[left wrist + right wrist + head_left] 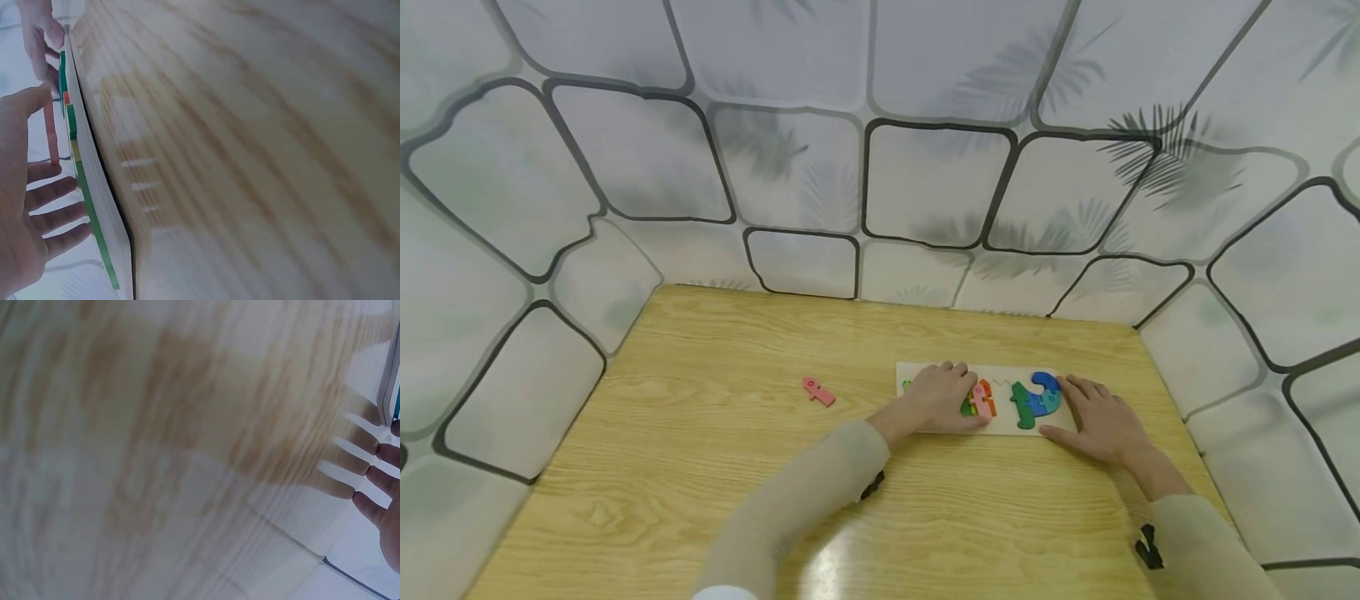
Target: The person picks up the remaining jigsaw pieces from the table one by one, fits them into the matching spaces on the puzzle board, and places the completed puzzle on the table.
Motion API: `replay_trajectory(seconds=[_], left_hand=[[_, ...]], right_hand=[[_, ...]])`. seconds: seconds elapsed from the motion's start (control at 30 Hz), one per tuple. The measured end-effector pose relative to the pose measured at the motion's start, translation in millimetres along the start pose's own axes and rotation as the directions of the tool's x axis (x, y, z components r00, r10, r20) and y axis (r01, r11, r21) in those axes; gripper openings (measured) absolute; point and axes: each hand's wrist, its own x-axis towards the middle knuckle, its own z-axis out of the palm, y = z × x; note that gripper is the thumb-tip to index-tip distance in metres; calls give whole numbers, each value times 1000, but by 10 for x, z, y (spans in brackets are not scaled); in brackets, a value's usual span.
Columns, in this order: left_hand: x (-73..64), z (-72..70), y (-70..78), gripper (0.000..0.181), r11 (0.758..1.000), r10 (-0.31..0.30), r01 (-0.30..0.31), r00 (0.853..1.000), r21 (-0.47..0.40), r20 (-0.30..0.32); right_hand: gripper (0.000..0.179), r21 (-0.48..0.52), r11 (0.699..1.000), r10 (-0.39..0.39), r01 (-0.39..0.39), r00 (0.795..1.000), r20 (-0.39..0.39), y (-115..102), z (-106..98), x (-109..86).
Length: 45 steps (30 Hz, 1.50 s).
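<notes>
A pale puzzle board [1002, 427] lies toward the right side of the table. Over its middle, my left hand [938, 400] pinches a pink puzzle piece [979, 397] between thumb and index finger. The left wrist view shows this pink piece edge-on, raised above the board, with the other fingers spread over a long green piece [95, 219]. Part of the board is hidden beneath that hand. At the board's right end rests my right hand [1099, 423], fingers extended, beside a dark blue piece [1046, 381] and a green piece [1022, 407] set on the board.
Another pink puzzle piece [819, 392] lies loose on the wooden table [715, 433], left of the board. A patterned white wall covering [936, 187] rises behind the table and along both sides.
</notes>
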Motion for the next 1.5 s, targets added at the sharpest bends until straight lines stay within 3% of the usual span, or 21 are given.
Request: replay_trajectory(seconds=[0.53, 0.9, 1.5], left_hand=[[154, 37, 20, 74, 999, -41, 41, 999, -26, -16], [198, 58, 38, 69, 998, -19, 17, 999, -57, -35], [342, 81, 52, 72, 1000, -1, 1, 999, 12, -48]], right_hand=[[107, 1, 1000, 5, -5, 1000, 3, -4, -4, 16], [108, 13, 1000, 9, -9, 1000, 2, 18, 20, 21], [108, 29, 999, 14, -14, 1000, -6, -20, -15, 12]])
